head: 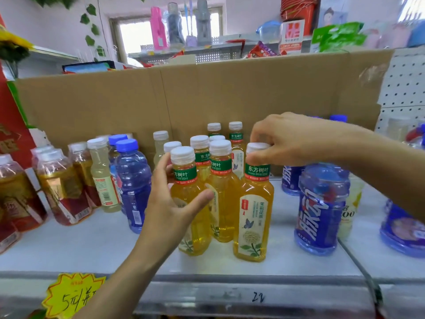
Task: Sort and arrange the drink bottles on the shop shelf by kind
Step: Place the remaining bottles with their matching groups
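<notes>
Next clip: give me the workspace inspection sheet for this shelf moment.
Surface: white shelf, bottles standing on it.
Job's things: yellow tea bottles grouped mid-shelf; red-label bottles left; blue bottles both sides.
Clutter: yellow price tag on shelf edge.
Grippers: left hand grips left tea bottle; right hand pinches right tea bottle by its cap.
Cables: nothing seen.
Surroundings: cardboard behind, pegboard right, window beyond.

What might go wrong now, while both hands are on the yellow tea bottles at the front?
1. The right hand holds the right tea bottle only by its cap; it might tip or swing into the large blue bottle beside it.
2. The left hand grips the left tea bottle, packed against the other tea bottles; a nudge could topple them.
</notes>
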`<act>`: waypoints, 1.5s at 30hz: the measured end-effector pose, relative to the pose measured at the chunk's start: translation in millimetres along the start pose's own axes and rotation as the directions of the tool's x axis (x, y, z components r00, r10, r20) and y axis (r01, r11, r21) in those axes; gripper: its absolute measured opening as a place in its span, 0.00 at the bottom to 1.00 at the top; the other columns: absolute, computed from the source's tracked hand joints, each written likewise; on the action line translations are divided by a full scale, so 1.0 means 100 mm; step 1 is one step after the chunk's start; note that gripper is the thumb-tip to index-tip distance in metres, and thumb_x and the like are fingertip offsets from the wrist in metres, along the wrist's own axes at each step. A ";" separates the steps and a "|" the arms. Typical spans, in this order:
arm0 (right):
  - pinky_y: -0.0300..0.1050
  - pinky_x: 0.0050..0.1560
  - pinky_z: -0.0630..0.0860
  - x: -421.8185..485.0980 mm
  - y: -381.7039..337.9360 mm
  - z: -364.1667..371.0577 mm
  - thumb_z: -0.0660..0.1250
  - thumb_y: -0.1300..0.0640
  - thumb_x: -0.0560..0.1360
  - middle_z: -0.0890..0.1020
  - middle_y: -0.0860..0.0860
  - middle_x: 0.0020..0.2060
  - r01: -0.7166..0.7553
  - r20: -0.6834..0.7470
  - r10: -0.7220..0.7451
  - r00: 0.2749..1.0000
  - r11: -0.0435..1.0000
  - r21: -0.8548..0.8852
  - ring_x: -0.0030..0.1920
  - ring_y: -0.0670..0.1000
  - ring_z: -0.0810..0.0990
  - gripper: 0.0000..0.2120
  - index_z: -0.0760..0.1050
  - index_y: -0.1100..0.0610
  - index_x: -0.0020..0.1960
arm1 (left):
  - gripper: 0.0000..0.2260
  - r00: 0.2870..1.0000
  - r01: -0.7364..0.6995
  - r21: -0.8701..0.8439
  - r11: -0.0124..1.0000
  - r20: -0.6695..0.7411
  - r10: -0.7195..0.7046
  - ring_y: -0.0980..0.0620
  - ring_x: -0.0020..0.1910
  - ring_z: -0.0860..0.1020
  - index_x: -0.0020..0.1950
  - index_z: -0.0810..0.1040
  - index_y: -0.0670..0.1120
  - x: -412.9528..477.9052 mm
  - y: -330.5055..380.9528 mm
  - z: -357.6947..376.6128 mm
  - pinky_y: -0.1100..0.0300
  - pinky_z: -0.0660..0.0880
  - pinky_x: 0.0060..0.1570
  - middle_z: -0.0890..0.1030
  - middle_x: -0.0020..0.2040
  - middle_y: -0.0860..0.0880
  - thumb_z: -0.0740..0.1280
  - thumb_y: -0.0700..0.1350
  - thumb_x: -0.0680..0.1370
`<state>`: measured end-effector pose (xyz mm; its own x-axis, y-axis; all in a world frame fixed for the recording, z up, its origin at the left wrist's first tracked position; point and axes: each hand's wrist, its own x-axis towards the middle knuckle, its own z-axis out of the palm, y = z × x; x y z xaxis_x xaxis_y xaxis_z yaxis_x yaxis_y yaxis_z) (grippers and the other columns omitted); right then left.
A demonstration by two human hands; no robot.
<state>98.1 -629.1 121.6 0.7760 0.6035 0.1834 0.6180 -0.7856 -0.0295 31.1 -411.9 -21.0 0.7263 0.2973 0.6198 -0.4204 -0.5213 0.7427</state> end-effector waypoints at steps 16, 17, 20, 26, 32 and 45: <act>0.41 0.33 0.78 1.27 0.39 0.22 0.68 0.47 0.77 0.82 0.55 0.45 -0.173 0.085 0.168 0.982 0.984 0.053 0.40 0.52 0.83 0.19 0.73 0.57 0.62 | 0.42 0.994 0.037 0.065 0.997 0.098 -0.043 0.68 0.61 0.71 0.76 0.56 0.62 0.11 0.07 -0.09 0.70 0.73 0.54 0.69 0.66 0.65 0.71 0.58 0.65; 0.43 0.36 0.79 1.26 0.39 0.21 0.68 0.46 0.77 0.82 0.55 0.47 -0.172 0.092 0.169 0.981 0.985 0.021 0.42 0.52 0.83 0.20 0.73 0.57 0.63 | 0.41 0.994 0.041 0.063 0.997 0.101 -0.047 0.69 0.60 0.71 0.75 0.56 0.64 0.10 0.06 -0.09 0.71 0.72 0.52 0.69 0.65 0.66 0.70 0.58 0.65; 0.49 0.50 0.77 1.13 0.35 0.13 0.61 0.40 0.79 0.79 0.53 0.59 -0.074 -0.078 0.068 0.995 0.995 -0.074 0.55 0.53 0.79 0.24 0.71 0.54 0.68 | 0.39 0.993 0.054 0.069 0.996 0.098 -0.060 0.79 0.57 0.68 0.70 0.54 0.68 0.11 0.05 -0.09 0.74 0.73 0.46 0.67 0.60 0.75 0.70 0.61 0.64; 0.39 0.39 0.75 0.64 -0.16 0.18 0.60 0.26 0.70 0.78 0.39 0.49 0.232 0.030 -0.240 0.970 0.957 0.174 0.44 0.41 0.78 0.27 0.74 0.41 0.61 | 0.34 0.974 0.152 0.091 0.984 0.154 -0.165 0.69 0.64 0.72 0.66 0.61 0.71 -0.03 -0.09 -0.06 0.65 0.75 0.57 0.72 0.62 0.71 0.69 0.68 0.63; 0.40 0.38 0.75 0.72 0.02 0.29 0.72 0.44 0.73 0.78 0.45 0.49 0.190 -0.028 -0.189 0.982 0.980 0.062 0.44 0.46 0.78 0.18 0.72 0.46 0.59 | 0.37 0.958 0.185 0.083 0.979 0.206 -0.198 0.74 0.63 0.68 0.67 0.54 0.76 -0.10 -0.10 0.08 0.65 0.70 0.62 0.67 0.66 0.70 0.72 0.63 0.64; 0.41 0.42 0.75 0.45 0.09 0.00 0.50 0.26 0.70 0.81 0.40 0.47 0.232 -0.245 -0.169 0.955 0.939 0.255 0.45 0.41 0.79 0.29 0.78 0.41 0.55 | 0.41 0.970 0.035 0.202 0.979 0.230 -0.083 0.60 0.74 0.61 0.76 0.52 0.63 0.01 0.14 0.57 0.49 0.68 0.72 0.59 0.73 0.64 0.63 0.73 0.67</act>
<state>138.6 -609.4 129.2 0.6055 0.6757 0.4205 0.7920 -0.5632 -0.2354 56.9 -463.9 -24.6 0.8641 0.1471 0.4813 -0.2759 -0.6613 0.6976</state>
